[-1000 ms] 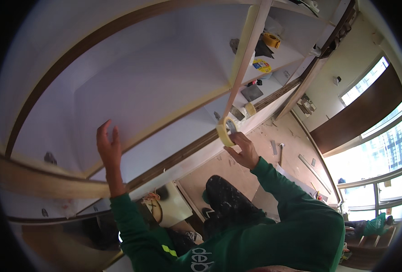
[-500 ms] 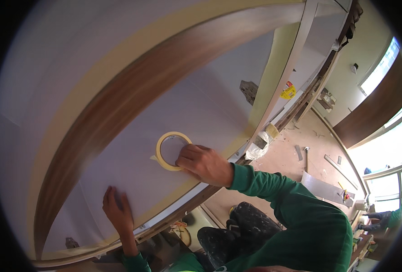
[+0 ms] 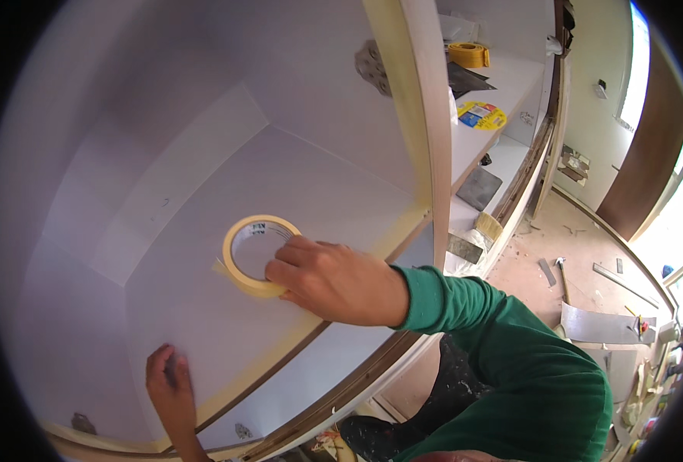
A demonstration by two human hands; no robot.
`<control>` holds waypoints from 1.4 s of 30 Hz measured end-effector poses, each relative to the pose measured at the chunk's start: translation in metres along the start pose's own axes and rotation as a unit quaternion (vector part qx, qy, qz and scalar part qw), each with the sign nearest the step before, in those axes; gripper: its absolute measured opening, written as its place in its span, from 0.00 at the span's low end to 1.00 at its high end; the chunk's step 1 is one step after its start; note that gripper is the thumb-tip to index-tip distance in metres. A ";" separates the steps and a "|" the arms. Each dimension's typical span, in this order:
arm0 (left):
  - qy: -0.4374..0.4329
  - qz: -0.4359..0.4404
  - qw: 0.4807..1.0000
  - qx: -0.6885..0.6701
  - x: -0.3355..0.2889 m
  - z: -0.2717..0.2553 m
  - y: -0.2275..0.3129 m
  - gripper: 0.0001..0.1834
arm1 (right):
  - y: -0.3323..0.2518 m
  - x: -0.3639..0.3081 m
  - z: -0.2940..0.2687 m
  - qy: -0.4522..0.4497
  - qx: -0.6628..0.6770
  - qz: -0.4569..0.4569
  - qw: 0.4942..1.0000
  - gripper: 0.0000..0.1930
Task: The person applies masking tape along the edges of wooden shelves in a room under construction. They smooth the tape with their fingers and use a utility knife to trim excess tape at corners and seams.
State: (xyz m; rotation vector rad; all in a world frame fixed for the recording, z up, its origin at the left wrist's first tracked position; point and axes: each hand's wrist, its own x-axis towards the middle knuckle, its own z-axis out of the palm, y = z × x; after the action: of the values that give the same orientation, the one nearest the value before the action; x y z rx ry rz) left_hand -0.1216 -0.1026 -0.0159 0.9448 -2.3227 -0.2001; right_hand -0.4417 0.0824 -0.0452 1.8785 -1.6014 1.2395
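A roll of cream masking tape is gripped at its near right rim by my right hand, with fingers reaching into the ring. A loose tape end sticks out at the roll's left side. The roll is over the pale shelf panel inside a cabinet. Strips of masking tape run along the panel's front edge. To the lower left, my left hand is at the panel with thumb and fingers apart, holding nothing; whether it presses on the surface I cannot tell.
On neighbouring shelves at right lie a yellow coiled strap, a round yellow label, a grey plate and a brush. An upright cabinet edge stands beside my right arm. A hammer and metal sheet lie on the floor.
My view has shifted closer into the cabinet, showing more of its interior and the right shelves. In the picture, both hands and the roll sit further left. The right hand keeps its grip.
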 end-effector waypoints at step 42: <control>0.089 0.369 0.863 -0.332 0.143 0.075 0.391 0.48 | 0.022 0.009 0.008 -0.079 0.002 -0.002 0.997 0.19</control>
State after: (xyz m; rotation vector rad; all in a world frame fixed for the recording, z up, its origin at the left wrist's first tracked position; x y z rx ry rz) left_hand -0.4728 0.0809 0.1324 -0.2706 -2.0353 -0.5135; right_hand -0.4595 0.0649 -0.0482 2.0259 -1.6743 1.1183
